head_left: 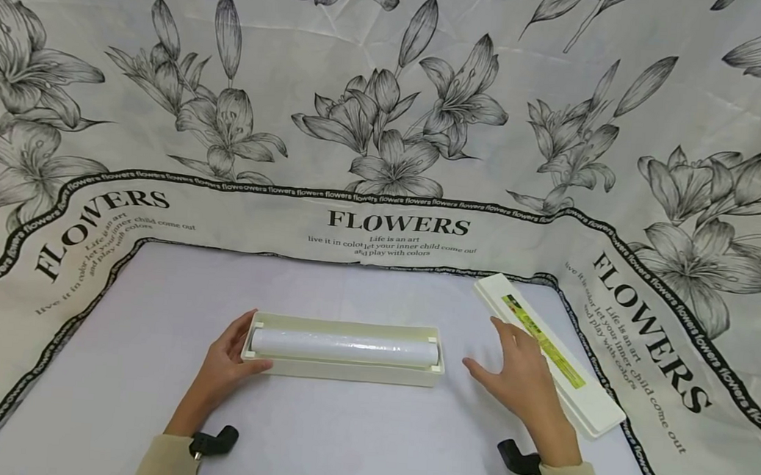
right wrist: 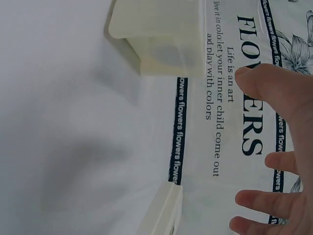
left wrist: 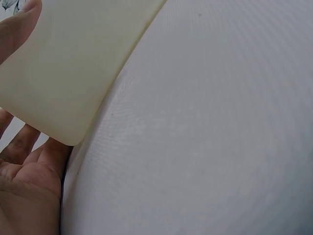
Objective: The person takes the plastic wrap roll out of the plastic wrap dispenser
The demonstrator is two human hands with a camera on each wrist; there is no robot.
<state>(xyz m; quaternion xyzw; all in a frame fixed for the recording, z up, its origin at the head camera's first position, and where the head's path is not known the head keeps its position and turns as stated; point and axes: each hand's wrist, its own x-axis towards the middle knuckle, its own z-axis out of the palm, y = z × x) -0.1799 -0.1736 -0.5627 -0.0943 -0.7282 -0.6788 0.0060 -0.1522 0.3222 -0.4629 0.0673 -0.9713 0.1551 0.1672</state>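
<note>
A cream cling film dispenser box (head_left: pixel 358 373) lies lengthwise on the white table, its top uncovered. Inside it rests a roll of clear-white cling film (head_left: pixel 346 348), held between the two ends. My left hand (head_left: pixel 220 365) grips the box's left end, thumb along the front wall and fingers around the far side. In the left wrist view the thumb lies over the box wall (left wrist: pixel 63 73). My right hand (head_left: pixel 522 372) is spread in the air right of the box, holding nothing. Beyond its fingers lies the long white lid (head_left: pixel 596 422) with a green-yellow label.
The lid lies slanted along the table's right side, over the border of the flower-printed cloth (head_left: pixel 394 231). That cloth rises behind the table and along both sides. Black wrist-worn cameras (head_left: pixel 519 458) sit on both wrists.
</note>
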